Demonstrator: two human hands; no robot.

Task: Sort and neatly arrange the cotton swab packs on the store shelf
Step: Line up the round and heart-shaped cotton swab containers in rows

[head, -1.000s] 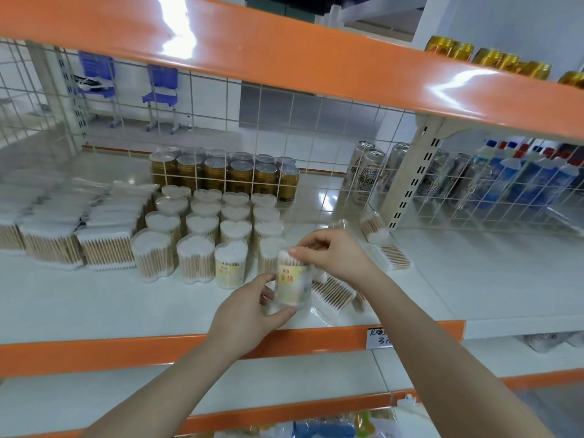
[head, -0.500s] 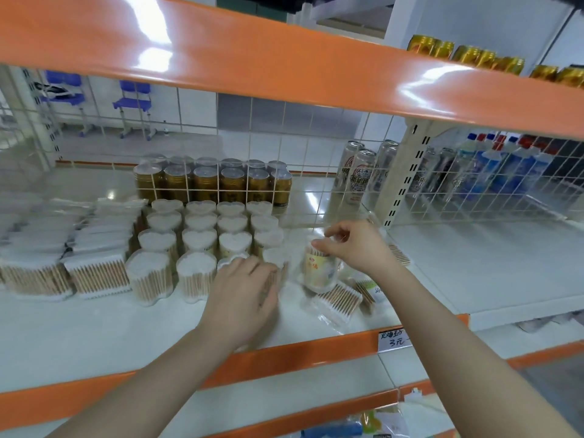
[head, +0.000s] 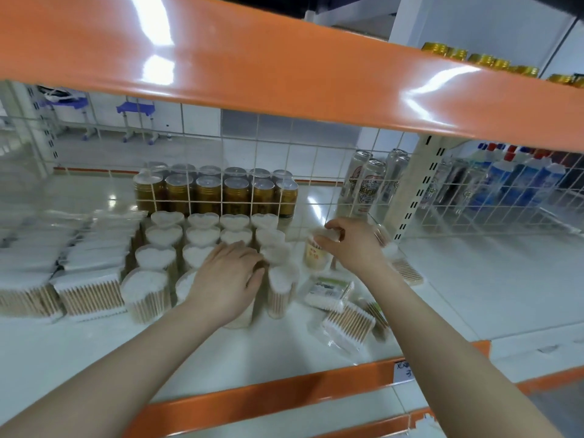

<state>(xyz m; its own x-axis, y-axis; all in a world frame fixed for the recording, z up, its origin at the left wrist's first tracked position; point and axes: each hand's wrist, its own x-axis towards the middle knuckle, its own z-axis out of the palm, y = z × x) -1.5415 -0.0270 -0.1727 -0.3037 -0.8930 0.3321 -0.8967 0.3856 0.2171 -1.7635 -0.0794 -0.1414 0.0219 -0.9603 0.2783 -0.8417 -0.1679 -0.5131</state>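
Note:
Heart-shaped tubs of cotton swabs [head: 156, 257] stand in rows on the white shelf [head: 94, 352]. My left hand [head: 229, 278] lies flat over the front tubs of the third row, covering one of them. My right hand [head: 354, 245] grips the top of a yellow-labelled swab tub [head: 316, 256] just right of the rows, upright on or close above the shelf. Flat rectangular swab packs [head: 90, 295] are lined up to the left. Loose packs [head: 346, 325] lie scattered in front of my right arm, and one more [head: 407, 271] lies behind my wrist.
A wire grid [head: 284, 159] backs the shelf; gold cans [head: 208, 194] and tall cans [head: 366, 184] stand behind it. An orange shelf [head: 284, 74] hangs overhead. A perforated upright [head: 410, 191] divides off the bare right bay. A price tag [head: 404, 369] sits on the orange front edge.
My right hand carried the yellow-labelled tub back and to the right, to the end of the rows. My left hand let go of it and moved onto the front tubs.

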